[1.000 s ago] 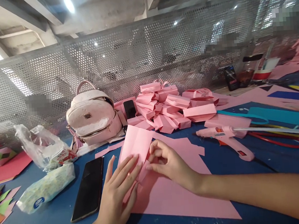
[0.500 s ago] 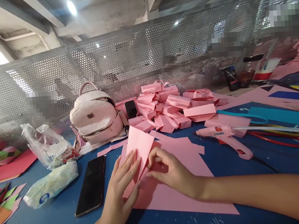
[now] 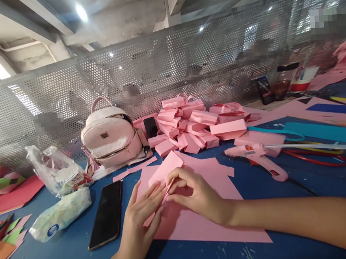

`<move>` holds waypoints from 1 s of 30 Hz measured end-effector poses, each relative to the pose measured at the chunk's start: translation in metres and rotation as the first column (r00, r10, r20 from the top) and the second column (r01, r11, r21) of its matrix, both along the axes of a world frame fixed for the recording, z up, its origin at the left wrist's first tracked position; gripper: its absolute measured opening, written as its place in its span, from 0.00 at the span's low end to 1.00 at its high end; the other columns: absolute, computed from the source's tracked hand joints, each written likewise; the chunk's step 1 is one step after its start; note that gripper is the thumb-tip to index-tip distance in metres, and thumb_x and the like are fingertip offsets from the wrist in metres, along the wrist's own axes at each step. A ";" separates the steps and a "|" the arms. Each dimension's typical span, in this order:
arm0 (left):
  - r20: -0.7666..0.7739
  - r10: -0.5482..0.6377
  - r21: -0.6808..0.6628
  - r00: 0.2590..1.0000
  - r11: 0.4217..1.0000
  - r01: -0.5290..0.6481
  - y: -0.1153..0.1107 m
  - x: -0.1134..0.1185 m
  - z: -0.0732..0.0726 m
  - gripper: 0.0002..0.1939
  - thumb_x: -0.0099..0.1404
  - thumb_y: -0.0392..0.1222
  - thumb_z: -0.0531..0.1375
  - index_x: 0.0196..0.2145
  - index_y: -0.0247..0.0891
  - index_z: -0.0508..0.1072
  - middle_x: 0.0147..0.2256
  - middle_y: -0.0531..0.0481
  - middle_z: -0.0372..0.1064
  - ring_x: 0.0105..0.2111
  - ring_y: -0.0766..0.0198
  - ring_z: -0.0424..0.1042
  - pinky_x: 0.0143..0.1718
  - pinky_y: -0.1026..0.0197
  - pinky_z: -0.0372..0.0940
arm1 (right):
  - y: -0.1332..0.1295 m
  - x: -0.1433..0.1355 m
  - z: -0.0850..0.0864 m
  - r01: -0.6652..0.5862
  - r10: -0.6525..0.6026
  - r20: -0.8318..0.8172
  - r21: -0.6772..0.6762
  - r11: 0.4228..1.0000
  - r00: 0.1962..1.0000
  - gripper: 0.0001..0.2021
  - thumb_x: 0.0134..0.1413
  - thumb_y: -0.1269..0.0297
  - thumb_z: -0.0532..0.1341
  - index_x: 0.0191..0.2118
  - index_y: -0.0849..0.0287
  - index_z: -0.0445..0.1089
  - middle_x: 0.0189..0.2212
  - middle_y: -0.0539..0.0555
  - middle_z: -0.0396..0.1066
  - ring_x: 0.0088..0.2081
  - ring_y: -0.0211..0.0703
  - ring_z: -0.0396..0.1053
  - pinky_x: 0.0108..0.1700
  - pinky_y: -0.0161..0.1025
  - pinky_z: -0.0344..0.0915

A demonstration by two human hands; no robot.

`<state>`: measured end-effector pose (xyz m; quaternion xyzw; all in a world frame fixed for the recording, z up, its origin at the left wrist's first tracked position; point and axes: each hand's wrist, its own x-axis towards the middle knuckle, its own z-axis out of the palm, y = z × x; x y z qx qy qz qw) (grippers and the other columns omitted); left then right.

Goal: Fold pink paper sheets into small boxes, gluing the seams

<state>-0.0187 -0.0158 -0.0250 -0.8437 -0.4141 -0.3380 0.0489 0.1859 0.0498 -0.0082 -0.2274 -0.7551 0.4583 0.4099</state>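
Note:
A small folded pink paper piece (image 3: 167,166) lies tilted over a large pink sheet (image 3: 209,225) on the blue table. My left hand (image 3: 145,214) rests on its lower left part, palm down with the fingers stretched out. At its lower right edge, my right hand (image 3: 195,193) pinches the paper between curled fingers and thumb. The fingertips of both hands nearly meet, and they hide the lower end of the piece. A black phone (image 3: 106,215) lies just left of my left hand.
Behind the sheet is a heap of folded pink paper pieces (image 3: 190,124). A pink glue gun (image 3: 260,159) lies right, beside teal paper (image 3: 324,132). A pale backpack (image 3: 111,135), plastic bag (image 3: 55,169) and tissue pack (image 3: 62,214) stand left. A perforated metal screen (image 3: 157,67) rises behind.
The small pink piece has tipped lower and flatter, with its top end moved slightly right and nearer the sheet. My right hand is a little higher at its edge. The view has shifted slightly.

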 end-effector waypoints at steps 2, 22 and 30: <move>-0.008 0.004 0.014 1.000 1.000 -0.004 0.000 0.000 0.001 0.29 0.70 0.31 0.54 0.65 0.50 0.58 0.57 0.47 0.70 0.60 0.53 0.65 0.66 0.33 0.48 | -0.001 -0.001 0.001 -0.004 0.005 0.020 -0.002 1.000 1.000 0.11 0.55 0.64 0.68 0.41 0.53 0.66 0.36 0.49 0.74 0.39 0.40 0.75 0.44 0.38 0.70; 0.137 0.067 0.080 0.988 0.994 -0.078 0.003 0.006 0.006 0.16 0.68 0.32 0.59 0.49 0.49 0.77 0.45 0.49 0.79 0.50 0.49 0.76 0.63 0.27 0.49 | 0.002 0.002 0.006 -0.001 -0.040 0.110 0.349 0.937 0.993 0.03 0.61 0.67 0.62 0.41 0.53 0.70 0.37 0.49 0.78 0.39 0.40 0.76 0.45 0.39 0.68; 0.078 0.104 0.199 0.992 0.973 -0.118 0.010 0.014 0.018 0.18 0.66 0.31 0.60 0.49 0.49 0.76 0.44 0.50 0.80 0.50 0.50 0.76 0.63 0.30 0.50 | 0.015 0.019 0.044 0.003 -0.318 0.169 0.879 0.476 0.933 0.09 0.67 0.63 0.58 0.42 0.56 0.75 0.37 0.53 0.75 0.40 0.45 0.67 0.42 0.41 0.60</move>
